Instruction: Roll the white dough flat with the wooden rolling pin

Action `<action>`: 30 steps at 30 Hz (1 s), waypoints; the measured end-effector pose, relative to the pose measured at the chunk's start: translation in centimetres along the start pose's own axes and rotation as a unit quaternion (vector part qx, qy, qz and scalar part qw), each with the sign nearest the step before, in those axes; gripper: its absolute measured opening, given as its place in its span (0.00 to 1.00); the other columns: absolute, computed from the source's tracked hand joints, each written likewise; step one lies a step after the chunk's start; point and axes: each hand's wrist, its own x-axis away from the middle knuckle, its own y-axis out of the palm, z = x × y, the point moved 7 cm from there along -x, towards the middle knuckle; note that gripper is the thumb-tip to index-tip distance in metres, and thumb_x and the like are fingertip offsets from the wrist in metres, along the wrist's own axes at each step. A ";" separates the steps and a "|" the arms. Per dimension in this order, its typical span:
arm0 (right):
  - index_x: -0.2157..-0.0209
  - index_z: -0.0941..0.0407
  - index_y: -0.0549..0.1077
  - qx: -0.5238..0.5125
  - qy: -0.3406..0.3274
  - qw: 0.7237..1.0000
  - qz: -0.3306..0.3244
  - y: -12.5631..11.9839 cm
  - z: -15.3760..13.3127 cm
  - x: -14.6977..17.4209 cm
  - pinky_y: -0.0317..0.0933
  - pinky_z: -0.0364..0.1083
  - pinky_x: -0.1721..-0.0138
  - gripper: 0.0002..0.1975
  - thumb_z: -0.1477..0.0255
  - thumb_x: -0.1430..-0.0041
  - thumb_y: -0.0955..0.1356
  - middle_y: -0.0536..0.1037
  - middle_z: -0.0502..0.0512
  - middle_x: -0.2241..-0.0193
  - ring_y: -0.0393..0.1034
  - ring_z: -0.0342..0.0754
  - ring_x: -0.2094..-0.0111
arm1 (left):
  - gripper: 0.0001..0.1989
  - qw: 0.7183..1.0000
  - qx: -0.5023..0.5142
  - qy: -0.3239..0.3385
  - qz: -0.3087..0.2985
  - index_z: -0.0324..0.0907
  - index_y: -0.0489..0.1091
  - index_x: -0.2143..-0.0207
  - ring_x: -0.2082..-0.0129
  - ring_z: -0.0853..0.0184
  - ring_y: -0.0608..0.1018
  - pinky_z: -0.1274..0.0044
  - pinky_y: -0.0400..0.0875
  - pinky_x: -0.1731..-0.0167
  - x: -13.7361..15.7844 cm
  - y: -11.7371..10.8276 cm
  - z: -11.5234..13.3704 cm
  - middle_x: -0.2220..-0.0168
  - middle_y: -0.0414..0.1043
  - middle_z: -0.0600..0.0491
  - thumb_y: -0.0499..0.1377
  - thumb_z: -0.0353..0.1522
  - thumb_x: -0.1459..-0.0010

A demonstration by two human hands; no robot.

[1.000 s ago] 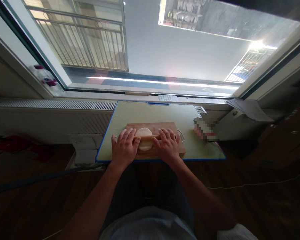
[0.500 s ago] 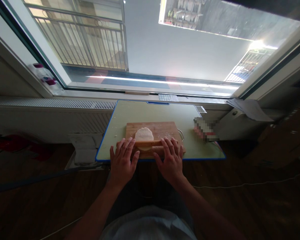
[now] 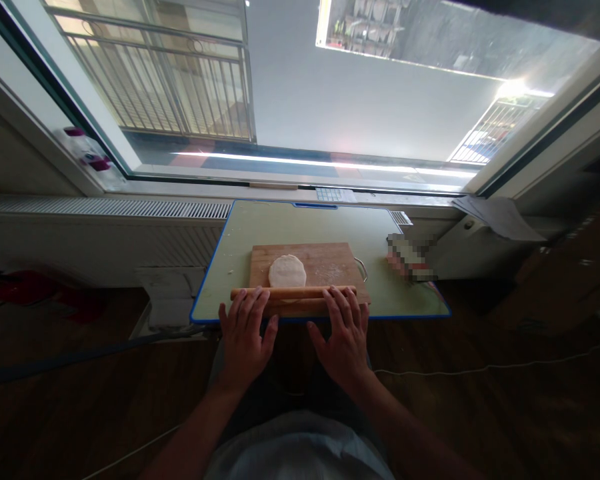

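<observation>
A thin wooden rolling pin [image 3: 296, 293] lies crosswise near the front edge of a wooden cutting board [image 3: 325, 253]. A flat, roundish piece of pale dough [image 3: 287, 271] is on the board just beyond the pin, left of centre. My left hand [image 3: 245, 333] rests its outstretched fingertips on the pin's left end, thumb apart. Over the right end, my right hand [image 3: 343, 333] lies the same way, fingers spread and not wrapped round the wood. White flour marks the board right of the dough.
The board lies on a pale green table [image 3: 300, 227] with a blue rim. A metal handle [image 3: 361, 269] sticks out at the board's right. Further right is a blurred-out object [image 3: 411, 259]. A radiator [image 3: 180, 211] and window stand behind.
Both hands and the rolling pin have moved toward me, down to the board's front. The pin has come off the dough, so the dough's near part now shows.
</observation>
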 end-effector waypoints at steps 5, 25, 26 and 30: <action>0.27 0.53 0.63 -0.001 -0.005 1.000 0.007 0.0 0.2 0.2 0.39 0.70 0.24 0.31 0.59 0.26 0.66 0.69 0.62 0.29 0.52 0.63 0.23 | 0.25 1.000 -0.002 0.000 -0.005 0.44 0.69 0.31 0.25 0.50 0.66 0.52 0.43 0.23 0.2 0.0 -0.1 0.32 0.73 0.42 0.58 0.38 0.27; 0.28 0.53 0.67 0.010 0.015 0.999 -0.052 2.1 1.2 -6.1 0.36 0.68 0.24 0.29 0.55 0.23 0.63 0.68 0.60 0.27 0.51 0.62 0.23 | 0.28 0.995 -0.019 -0.048 -0.086 0.48 0.67 0.28 0.25 0.50 0.65 0.47 0.39 0.24 -5.6 1.1 -0.6 0.28 0.67 0.45 0.49 0.46 0.24; 0.28 0.53 0.67 0.013 0.017 0.998 -0.058 2.2 1.2 -6.5 0.36 0.68 0.24 0.29 0.55 0.23 0.63 0.68 0.60 0.27 0.52 0.62 0.23 | 0.28 0.994 -0.019 -0.053 -0.090 0.48 0.67 0.28 0.25 0.50 0.65 0.47 0.39 0.24 -6.1 1.2 -0.7 0.28 0.68 0.44 0.48 0.46 0.24; 0.28 0.51 0.67 0.028 0.025 0.996 -0.077 2.9 1.4 -8.1 0.38 0.69 0.24 0.29 0.54 0.23 0.62 0.69 0.59 0.28 0.53 0.62 0.24 | 0.28 0.991 -0.021 -0.075 -0.112 0.49 0.69 0.29 0.26 0.50 0.66 0.44 0.40 0.25 -7.7 1.8 -1.0 0.28 0.69 0.44 0.47 0.46 0.24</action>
